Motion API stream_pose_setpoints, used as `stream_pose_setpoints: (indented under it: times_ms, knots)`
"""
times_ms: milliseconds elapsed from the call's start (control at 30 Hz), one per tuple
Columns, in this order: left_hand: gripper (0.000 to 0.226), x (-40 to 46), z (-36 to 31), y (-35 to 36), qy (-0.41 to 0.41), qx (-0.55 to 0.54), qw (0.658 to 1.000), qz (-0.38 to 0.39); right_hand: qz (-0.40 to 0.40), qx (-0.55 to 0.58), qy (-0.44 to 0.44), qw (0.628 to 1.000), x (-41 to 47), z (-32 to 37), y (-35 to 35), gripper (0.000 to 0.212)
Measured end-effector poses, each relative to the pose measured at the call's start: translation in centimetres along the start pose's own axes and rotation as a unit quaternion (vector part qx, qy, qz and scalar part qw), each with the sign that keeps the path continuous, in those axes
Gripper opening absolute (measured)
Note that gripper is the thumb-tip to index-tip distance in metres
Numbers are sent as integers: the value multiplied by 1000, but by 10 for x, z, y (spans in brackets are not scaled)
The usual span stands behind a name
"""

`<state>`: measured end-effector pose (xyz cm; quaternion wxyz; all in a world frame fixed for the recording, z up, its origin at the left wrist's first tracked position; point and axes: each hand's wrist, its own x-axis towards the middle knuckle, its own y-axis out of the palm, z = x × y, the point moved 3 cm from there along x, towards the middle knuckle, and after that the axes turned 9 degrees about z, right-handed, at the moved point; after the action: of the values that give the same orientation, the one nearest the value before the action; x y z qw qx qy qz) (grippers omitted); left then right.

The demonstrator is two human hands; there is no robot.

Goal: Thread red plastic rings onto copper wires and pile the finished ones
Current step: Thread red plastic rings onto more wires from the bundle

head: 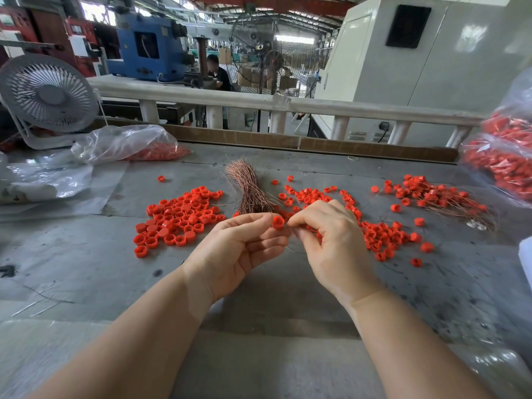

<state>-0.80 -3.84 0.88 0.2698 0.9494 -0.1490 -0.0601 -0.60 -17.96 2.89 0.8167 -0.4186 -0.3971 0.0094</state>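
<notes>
Left hand (241, 243) pinches one red ring (278, 222) between thumb and fingertips, held up over the table (86, 254) with its side toward the right hand (331, 234). Right hand's fingers are curled, pinching a thin wire (295, 250) at the ring; I judge this is the threading step, ring steadied so the wire end can find the hole. Loose rings (178, 217) lie left, wire bundle (252, 188) centre behind the hands, both within reach as feedstock. Finished pile (437, 194) sits far right, apart from the raw stock. Clear bag (129, 145) back left holds red rings; bags (506, 156) at right edge hold more red pieces, with wires I think.
</notes>
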Motion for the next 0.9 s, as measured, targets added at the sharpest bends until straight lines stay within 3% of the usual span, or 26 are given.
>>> stream_pose_setpoints:
  times_ms: [600,900]
  knots:
    - [19,0,1,2,13,-20,999,31,-16,28,16,999,0,-2,-2,10]
    - [20,1,1,1,27,-25,999,7,-22,39,9,999,0,-1,-1,7]
